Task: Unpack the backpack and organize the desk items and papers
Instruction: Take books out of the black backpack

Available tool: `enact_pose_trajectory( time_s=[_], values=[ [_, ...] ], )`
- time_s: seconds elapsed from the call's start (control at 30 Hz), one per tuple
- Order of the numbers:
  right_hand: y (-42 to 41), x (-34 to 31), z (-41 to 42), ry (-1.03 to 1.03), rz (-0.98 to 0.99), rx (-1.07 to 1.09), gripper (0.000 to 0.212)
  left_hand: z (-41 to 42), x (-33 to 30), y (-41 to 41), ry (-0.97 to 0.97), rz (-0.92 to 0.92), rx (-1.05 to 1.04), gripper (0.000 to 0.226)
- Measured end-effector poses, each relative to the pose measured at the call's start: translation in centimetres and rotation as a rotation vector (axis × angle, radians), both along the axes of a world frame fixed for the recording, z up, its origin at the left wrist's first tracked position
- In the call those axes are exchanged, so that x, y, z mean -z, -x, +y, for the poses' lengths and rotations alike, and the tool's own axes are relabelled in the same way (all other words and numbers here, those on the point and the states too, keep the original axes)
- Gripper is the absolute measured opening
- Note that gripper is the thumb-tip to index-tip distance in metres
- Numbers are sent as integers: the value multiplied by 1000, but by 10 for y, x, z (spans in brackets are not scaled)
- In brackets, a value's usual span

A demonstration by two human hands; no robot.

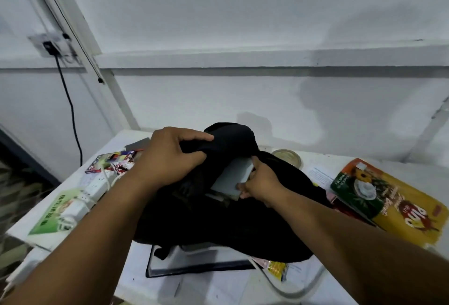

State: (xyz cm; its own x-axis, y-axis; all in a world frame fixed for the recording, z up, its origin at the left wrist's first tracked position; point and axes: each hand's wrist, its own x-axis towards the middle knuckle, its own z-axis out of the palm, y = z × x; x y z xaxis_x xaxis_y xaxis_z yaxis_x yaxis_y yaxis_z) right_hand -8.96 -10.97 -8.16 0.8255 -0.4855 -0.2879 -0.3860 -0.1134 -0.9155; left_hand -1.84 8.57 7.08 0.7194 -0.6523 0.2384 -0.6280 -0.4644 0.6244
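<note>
A black backpack (206, 219) lies on the white desk (218, 287), its top flap raised. My left hand (170, 156) grips the flap's black fabric and holds it up. My right hand (262, 185) pinches a flat grey-white booklet or box (233, 178) that sticks halfway out of the bag's opening. Whatever else is inside the bag is hidden.
A yellow and green food packet (388, 205) lies at the right, a round tin lid (288, 156) behind the bag. At the left are a white power strip (97, 188), colourful cards (111, 161) and a green leaflet (51, 217). A black-edged tablet or folder (194, 263) lies under the bag.
</note>
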Motion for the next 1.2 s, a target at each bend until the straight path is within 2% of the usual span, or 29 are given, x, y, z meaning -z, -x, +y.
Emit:
enact_pose_trajectory(
  time_s=[0.07, 0.27, 0.33, 0.4, 0.47, 0.57, 0.6, 0.7, 0.8, 0.9, 1.03, 1.13, 1.2],
  values=[
    [1, 13, -1, 67, -36, 13, 73, -1, 3, 1, -11, 1, -12, 39],
    [-7, 28, -7, 250, 32, -91, 65, -11, 7, 12, 26, 9, -9, 39],
    [-14, 30, -5, 278, 55, -130, 72, -15, 8, 15, 28, 6, 1, 39],
    [-17, 33, -3, 308, 84, -134, 93, -16, 9, 15, 26, 7, -3, 39],
    [-14, 32, 0, 306, 76, -120, 93, -12, 12, 13, 39, 35, -25, 38],
    [1, 23, 1, 167, -49, 42, 76, 0, 28, 8, 74, 89, -68, 36],
    [6, 18, 1, 149, -81, 112, 64, 5, 38, 6, 84, 97, -88, 34],
    [18, 3, 10, 368, -269, 220, 19, 21, 74, 5, 76, 146, -145, 30],
    [26, -15, 32, 488, -519, 159, 19, 32, 107, 16, 83, 228, -130, 32],
    [26, -33, 60, 680, -623, -34, 16, 40, 118, 33, 121, 282, -52, 37],
    [15, -41, 92, 782, -410, -271, 23, 61, 120, 37, 211, 275, -60, 25],
    [1, -41, 116, 817, -258, -319, 28, 92, 122, 29, 372, 346, -228, 18],
    [-10, -45, 133, 814, -239, -325, 29, 117, 124, 18, 478, 414, -330, 17]
  ],
)
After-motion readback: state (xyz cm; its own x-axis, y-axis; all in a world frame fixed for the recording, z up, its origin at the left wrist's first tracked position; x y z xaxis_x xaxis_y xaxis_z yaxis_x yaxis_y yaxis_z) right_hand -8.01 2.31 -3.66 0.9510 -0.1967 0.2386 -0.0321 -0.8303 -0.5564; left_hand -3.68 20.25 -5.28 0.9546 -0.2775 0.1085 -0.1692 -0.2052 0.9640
